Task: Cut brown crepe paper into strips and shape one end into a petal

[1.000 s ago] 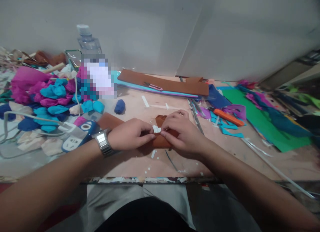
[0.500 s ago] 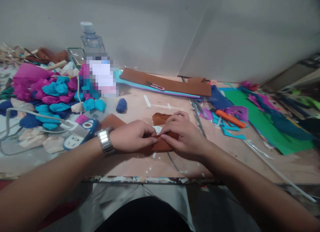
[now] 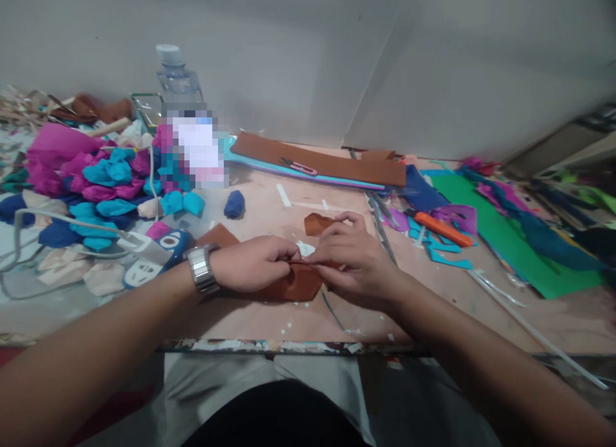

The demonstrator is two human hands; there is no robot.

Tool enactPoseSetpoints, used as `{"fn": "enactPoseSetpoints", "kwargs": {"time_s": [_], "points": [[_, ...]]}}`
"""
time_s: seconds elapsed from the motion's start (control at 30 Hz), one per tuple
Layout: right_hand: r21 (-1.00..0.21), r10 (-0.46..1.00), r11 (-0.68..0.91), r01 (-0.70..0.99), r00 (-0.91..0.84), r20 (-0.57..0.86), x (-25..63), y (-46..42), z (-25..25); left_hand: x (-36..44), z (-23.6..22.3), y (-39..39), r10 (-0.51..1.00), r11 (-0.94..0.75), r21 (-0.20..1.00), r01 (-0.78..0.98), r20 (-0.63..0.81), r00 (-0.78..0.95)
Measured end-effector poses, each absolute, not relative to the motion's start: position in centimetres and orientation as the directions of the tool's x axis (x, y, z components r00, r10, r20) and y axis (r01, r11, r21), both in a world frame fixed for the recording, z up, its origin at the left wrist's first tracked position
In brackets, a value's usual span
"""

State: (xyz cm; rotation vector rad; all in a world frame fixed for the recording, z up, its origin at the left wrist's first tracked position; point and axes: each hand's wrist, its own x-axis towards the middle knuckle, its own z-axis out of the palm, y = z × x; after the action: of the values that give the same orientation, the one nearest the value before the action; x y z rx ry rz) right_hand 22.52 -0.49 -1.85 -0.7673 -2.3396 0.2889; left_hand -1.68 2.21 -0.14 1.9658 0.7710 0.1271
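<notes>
Both hands work at a strip of brown crepe paper low over the front of the table. My left hand, with a metal watch at the wrist, pinches the paper's upper edge between thumb and fingers. Close beside it, my right hand has its fingers bent and closed on the right part of the same edge. A bit of white material shows between the hands. Behind the right fingers rises another brown flap; whether it joins the strip is hidden.
Crumpled pink and blue paper pieces heap at the left near a power socket and a bottle. Brown sheets with small snips lie at the back. An orange cutter and green sheet are right.
The brown paper between my hands has shifted, and more of its front face now shows below my left fingers. My left hand has moved slightly left; the back flap has shifted right.
</notes>
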Motion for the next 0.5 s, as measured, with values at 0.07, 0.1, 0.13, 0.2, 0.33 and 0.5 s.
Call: {"fn": "enactPoseSetpoints", "kwargs": {"time_s": [0.07, 0.1, 0.13, 0.2, 0.33, 0.5], "points": [[-0.375, 0.586, 0.811, 0.450, -0.620, 0.522, 22.51, -0.49, -1.95, -1.71, -0.03, 2.21, 0.567, -0.323, 0.821, 0.471, -0.231, 0.791], [-0.369, 0.581, 0.814, 0.449, -0.619, 0.528, 22.52, -0.50, -1.99, -1.75, 0.04, 2.20, 0.566, -0.330, 0.817, 0.472, -0.229, 0.792], [-0.362, 0.577, 0.817, 0.449, -0.616, 0.536, 22.53, -0.51, -2.01, -1.80, 0.11, 2.18, 0.563, -0.338, 0.816, 0.469, -0.223, 0.795], [-0.349, 0.567, 0.823, 0.448, -0.615, 0.548, 22.58, -0.52, -2.02, -1.92, 0.23, 2.14, 0.555, -0.347, 0.818, 0.458, -0.214, 0.804], [-0.322, 0.551, 0.833, 0.450, -0.619, 0.560, 22.69, -0.49, -1.92, -1.94, 0.23, 2.03, 0.569, -0.345, 0.822, 0.452, -0.200, 0.798], [-0.304, 0.532, 0.844, 0.442, -0.626, 0.570, 22.68, -0.44, -1.79, -1.70, -0.09, 2.04, 0.601, -0.385, 0.803, 0.455, -0.157, 0.784]]}}
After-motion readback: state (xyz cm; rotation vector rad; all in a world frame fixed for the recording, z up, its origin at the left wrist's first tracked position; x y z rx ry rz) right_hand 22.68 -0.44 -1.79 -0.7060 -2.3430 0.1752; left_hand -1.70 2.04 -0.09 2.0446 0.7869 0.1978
